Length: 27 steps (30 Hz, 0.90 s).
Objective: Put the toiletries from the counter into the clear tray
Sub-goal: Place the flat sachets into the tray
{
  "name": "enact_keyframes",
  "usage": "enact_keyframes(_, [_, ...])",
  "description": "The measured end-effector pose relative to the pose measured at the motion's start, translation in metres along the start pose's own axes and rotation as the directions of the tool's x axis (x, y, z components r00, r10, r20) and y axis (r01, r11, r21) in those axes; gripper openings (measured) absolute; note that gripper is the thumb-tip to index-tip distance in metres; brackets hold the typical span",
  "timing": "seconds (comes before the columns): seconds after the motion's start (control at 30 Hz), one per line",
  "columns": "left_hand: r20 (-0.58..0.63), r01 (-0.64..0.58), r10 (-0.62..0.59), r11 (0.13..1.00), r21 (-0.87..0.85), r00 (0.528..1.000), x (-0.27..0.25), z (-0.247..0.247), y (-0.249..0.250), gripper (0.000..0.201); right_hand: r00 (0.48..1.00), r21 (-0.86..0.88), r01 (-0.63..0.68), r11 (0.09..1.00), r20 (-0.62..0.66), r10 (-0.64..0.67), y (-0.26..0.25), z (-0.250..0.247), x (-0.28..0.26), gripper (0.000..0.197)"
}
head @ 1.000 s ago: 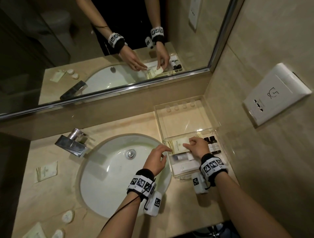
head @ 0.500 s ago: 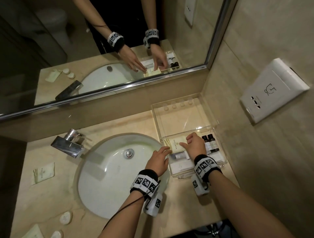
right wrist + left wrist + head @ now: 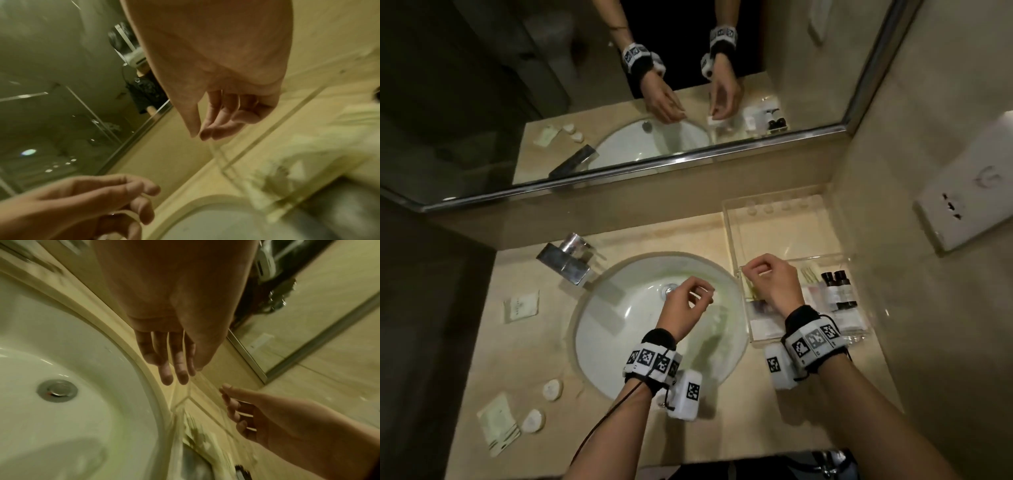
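The clear tray [image 3: 726,226] stands on the counter right of the sink. It holds two dark bottles [image 3: 837,287], pale packets [image 3: 811,274], a tube and a white box. My right hand [image 3: 756,270] hovers over the tray's left edge with fingers loosely curled and nothing in them, as the right wrist view [image 3: 203,136] confirms. My left hand [image 3: 703,296] hangs over the sink, relaxed and holding nothing [image 3: 176,376]. On the counter left of the sink lie a pale packet [image 3: 522,306], two round white soaps [image 3: 552,390] [image 3: 533,420] and more packets [image 3: 498,425].
A white oval sink [image 3: 619,335] fills the middle of the counter, with a chrome faucet [image 3: 566,257] at its back left. A mirror [image 3: 585,85] runs along the back wall. A white wall socket [image 3: 962,209] sits on the right wall above the tray.
Both hands have lifted off the packet in the tray. The left hand has drawn back left over the sink, and the right hand has risen above the tray's left edge.
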State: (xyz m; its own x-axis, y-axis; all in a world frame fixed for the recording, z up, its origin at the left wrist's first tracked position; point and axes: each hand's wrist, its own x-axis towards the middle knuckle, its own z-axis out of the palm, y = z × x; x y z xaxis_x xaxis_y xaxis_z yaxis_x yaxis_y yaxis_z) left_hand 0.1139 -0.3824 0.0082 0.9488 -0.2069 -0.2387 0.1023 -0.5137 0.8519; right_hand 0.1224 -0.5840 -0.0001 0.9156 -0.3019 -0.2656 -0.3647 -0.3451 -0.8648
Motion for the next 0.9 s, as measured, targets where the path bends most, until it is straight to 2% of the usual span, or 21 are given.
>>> enact_keyframes(0.1, [-0.106, 0.095, -0.098, 0.995, -0.039, 0.989, -0.026, -0.035, -0.018, 0.005, 0.987, 0.025, 0.039, 0.999, 0.154, -0.042, -0.021, 0.036, -0.011, 0.011])
enact_keyframes(0.2, [-0.216, 0.175, -0.186, 0.982, -0.068, 0.959, -0.056, -0.069, -0.041, 0.007, 0.955, 0.041, 0.069, 0.997, 0.286, -0.078, -0.04, 0.081, -0.026, 0.012])
enact_keyframes(0.47, [-0.43, 0.312, -0.364, 0.931, -0.189, 0.826, -0.14, -0.151, -0.111, 0.008, 0.829, -0.081, 0.177, 0.981, 0.549, -0.104, -0.075, 0.185, -0.081, 0.015])
enact_keyframes(0.57, [-0.478, 0.365, -0.426, 0.905, -0.22, 0.768, -0.165, -0.181, -0.143, 0.008, 0.801, -0.115, 0.199, 0.973, 0.592, -0.094, -0.086, 0.222, -0.096, 0.014])
enact_keyframes(0.7, [-0.522, 0.378, -0.477, 0.879, -0.292, 0.707, -0.186, -0.22, -0.187, 0.006, 0.789, -0.157, 0.244, 0.957, 0.605, -0.102, -0.106, 0.274, -0.109, 0.014])
enact_keyframes(0.83, [-0.502, 0.455, -0.562, 0.827, -0.33, 0.657, -0.201, -0.256, -0.228, 0.003, 0.8, -0.189, 0.277, 0.942, 0.589, -0.117, -0.123, 0.331, -0.118, 0.015])
enact_keyframes(0.9, [-0.49, 0.489, -0.599, 0.801, -0.347, 0.634, -0.206, -0.273, -0.249, 0.008, 0.798, -0.193, 0.289, 0.938, 0.59, -0.125, -0.131, 0.361, -0.119, 0.016])
